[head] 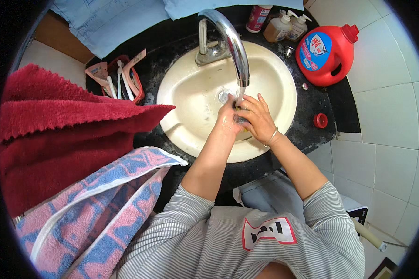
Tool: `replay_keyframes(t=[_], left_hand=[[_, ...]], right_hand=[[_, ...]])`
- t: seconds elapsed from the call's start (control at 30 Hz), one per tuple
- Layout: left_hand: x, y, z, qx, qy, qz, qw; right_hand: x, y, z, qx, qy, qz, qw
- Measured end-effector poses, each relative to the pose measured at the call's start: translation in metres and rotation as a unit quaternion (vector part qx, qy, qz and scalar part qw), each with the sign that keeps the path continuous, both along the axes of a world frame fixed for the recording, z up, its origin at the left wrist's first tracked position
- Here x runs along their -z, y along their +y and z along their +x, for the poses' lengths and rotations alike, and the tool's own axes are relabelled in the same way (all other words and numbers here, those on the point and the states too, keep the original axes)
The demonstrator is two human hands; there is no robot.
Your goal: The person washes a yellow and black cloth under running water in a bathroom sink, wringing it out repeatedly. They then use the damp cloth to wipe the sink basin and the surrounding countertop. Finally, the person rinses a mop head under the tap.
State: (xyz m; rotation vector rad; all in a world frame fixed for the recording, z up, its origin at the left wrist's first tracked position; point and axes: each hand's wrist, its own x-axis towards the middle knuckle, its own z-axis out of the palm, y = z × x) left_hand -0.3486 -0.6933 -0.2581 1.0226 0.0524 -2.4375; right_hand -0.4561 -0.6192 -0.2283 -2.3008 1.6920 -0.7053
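Observation:
Water runs from a curved chrome faucet [234, 38] into the cream oval washbasin [192, 115]. Beneath the stream, over the basin, my left hand [226, 117] cups a small dark item [241, 120] that shows bits of yellow. My right hand [260, 118] presses on the same item from the other side, its upper fingers spread beside the stream. What the item is cannot be told, since the fingers and water cover much of it. The metal drain [225, 96] lies just beyond my left hand. A thin bangle circles my right wrist.
On the black countertop [150, 71], a red basket [139, 94] holds toothbrushes and a pink tool. Right of the basin stand a red detergent jug [326, 55], pump bottles [278, 28] and a red cap [320, 120]. A red towel [70, 153] and a pink-blue towel [101, 209] hang at left.

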Motion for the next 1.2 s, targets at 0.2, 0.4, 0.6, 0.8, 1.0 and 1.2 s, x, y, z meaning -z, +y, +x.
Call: replay_keyframes(t=[0.2, 0.4, 0.6, 0.8, 1.0, 1.2], left_hand=[[0.007, -0.001, -0.004, -0.064, 0.064, 0.023, 0.996], [-0.007, 0.003, -0.005, -0.063, -0.041, -0.035, 0.997], [-0.010, 0.020, 0.002, 0.071, -0.150, -0.197, 0.966], [0.003, 0.000, 0.035, 0.054, -0.204, -0.300, 0.930], [-0.007, -0.010, 0.044, 0.019, -0.140, -0.252, 0.957], [0.003, -0.012, 0.047, -0.018, -0.069, -0.126, 0.989]], right_hand=[[0.006, -0.025, 0.016, 0.046, -0.041, -0.066, 0.996], [0.021, -0.047, 0.027, 0.159, -0.083, -0.020, 0.984], [0.030, -0.052, 0.007, 0.395, -0.565, 0.278, 0.669], [0.036, -0.030, 0.003, 0.239, -0.559, 0.248, 0.754], [0.016, -0.020, 0.002, 0.054, -0.374, 0.223, 0.898], [0.018, -0.028, 0.005, 0.192, -0.243, 0.142, 0.940]])
